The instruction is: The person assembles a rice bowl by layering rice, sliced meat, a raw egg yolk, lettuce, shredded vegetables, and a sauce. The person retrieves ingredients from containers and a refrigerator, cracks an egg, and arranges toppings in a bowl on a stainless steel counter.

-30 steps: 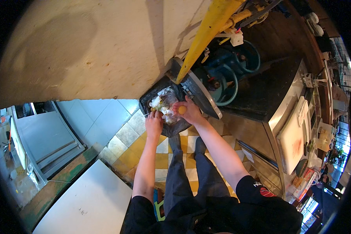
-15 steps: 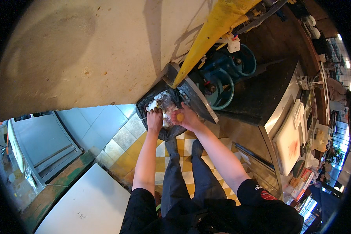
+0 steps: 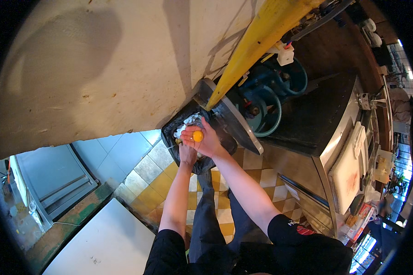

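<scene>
Head view: a right hand (image 3: 208,142), palm turned up and fingers spread loosely, bears a round orange-yellow yolk (image 3: 198,136) near the base of its fingers; over the last half second it has crossed leftward, so that its fingers now lie above the left hand (image 3: 188,155), where the two were side by side over the bin; the left hand is partly covered, and whether its fingers grasp anything cannot be told. Beneath both hands gapes a bin lined with a black bag (image 3: 169,130), white and clear refuse (image 3: 191,120) showing inside; its grey lid (image 3: 238,120) stands raised to the right, beside a yellow pipe (image 3: 243,57). The yolk, seen more plainly than a moment ago, looks whole; nothing clasps it, and by appearances it rests on balance alone, the shift having brought it nearer the left hand; yellow-and-white checkered tiles (image 3: 162,185) spread below.
</scene>
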{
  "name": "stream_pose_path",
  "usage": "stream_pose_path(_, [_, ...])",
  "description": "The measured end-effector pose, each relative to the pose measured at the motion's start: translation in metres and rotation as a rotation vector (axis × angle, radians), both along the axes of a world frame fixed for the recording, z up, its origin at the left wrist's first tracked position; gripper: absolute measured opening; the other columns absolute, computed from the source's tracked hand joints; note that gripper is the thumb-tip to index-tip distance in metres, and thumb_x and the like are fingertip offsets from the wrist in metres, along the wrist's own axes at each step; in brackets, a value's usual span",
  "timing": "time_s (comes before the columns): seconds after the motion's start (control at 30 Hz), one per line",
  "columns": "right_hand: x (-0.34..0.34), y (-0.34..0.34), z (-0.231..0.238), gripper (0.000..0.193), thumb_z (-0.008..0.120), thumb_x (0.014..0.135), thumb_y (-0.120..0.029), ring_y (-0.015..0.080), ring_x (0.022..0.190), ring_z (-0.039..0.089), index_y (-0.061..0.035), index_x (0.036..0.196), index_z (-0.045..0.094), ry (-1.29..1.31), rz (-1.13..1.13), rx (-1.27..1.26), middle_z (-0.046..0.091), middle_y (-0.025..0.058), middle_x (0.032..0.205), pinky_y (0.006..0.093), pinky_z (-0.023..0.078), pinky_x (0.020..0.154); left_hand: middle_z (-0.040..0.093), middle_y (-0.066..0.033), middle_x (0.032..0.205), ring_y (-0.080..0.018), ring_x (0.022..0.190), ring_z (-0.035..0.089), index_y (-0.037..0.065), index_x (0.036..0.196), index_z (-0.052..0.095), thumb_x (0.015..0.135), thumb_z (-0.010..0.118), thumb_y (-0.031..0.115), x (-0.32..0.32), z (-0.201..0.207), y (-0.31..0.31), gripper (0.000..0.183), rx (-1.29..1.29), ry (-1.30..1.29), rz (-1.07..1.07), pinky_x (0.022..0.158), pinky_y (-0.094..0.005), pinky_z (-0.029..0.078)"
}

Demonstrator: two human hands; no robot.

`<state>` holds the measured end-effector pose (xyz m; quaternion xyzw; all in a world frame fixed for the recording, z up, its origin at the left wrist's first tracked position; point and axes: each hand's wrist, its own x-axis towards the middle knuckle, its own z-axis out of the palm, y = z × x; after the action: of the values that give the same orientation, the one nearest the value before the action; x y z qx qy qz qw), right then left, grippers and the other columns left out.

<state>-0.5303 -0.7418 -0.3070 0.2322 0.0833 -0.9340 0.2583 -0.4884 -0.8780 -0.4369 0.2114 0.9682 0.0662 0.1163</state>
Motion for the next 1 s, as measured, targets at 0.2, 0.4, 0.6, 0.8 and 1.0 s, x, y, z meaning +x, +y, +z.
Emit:
stream_pose_path(0.2, [0.034,0.038,0.008,0.081,0.041,0.105,-0.063,0.0452,0.129,0.059,0.0126,0.132,0.056,-0.208,-0.039,0.121,0.060,0.0321,0.136,0.0565,0.048,0.110,0.064,-0.0084,0.123,-0.0275,0.113,0.063,0.012,0.124,0.066,0.085,0.071,0.018,0.005,0.005,-0.003,0.040,-0.081,-0.128,-0.011,0.090,-0.0417,0.049])
stream_pose_path(0.4, [0.013,0.044,0.008,0.075,0.038,0.109,-0.057,0.0443,0.134,0.055,0.0123,0.134,0.053,-0.098,-0.073,0.221,0.057,0.0321,0.140,0.0560,0.045,0.114,0.064,-0.0091,0.119,-0.0287,0.113,0.063,0.012,0.114,0.069,0.087,0.068,0.016,0.002,0.013,0.003,0.027,-0.125,-0.185,-0.008,0.092,-0.0432,0.049])
stream_pose_path(0.6, [0.017,0.031,-0.007,0.070,0.040,0.109,-0.054,0.0454,0.135,0.052,0.0119,0.131,0.054,-0.140,-0.058,0.219,0.055,0.0312,0.140,0.0561,0.041,0.117,0.065,-0.0091,0.118,-0.0286,0.113,0.063,0.012,0.112,0.069,0.088,0.067,0.017,0.006,0.000,-0.001,0.025,-0.130,-0.115,0.000,0.091,-0.0444,0.049])
stream_pose_path(0.8, [0.030,0.045,-0.017,0.066,0.040,0.111,-0.049,0.0449,0.127,0.058,0.0136,0.125,0.055,-0.192,-0.025,0.218,0.061,0.0301,0.127,0.0544,0.049,0.112,0.066,-0.0099,0.116,-0.0288,0.111,0.064,0.010,0.114,0.067,0.090,0.065,0.018,-0.004,-0.004,-0.011,0.026,-0.159,-0.079,0.010,0.090,-0.0446,0.050])
stream_pose_path(1.0, [0.036,0.054,-0.035,0.061,0.038,0.112,-0.045,0.0444,0.123,0.061,0.0128,0.121,0.057,-0.203,0.014,0.299,0.062,0.0288,0.123,0.0530,0.051,0.109,0.067,-0.0109,0.115,-0.0306,0.112,0.064,0.008,0.119,0.063,0.088,0.067,0.018,-0.013,0.003,-0.008,0.033,-0.113,-0.089,0.051,0.088,-0.0440,0.050])
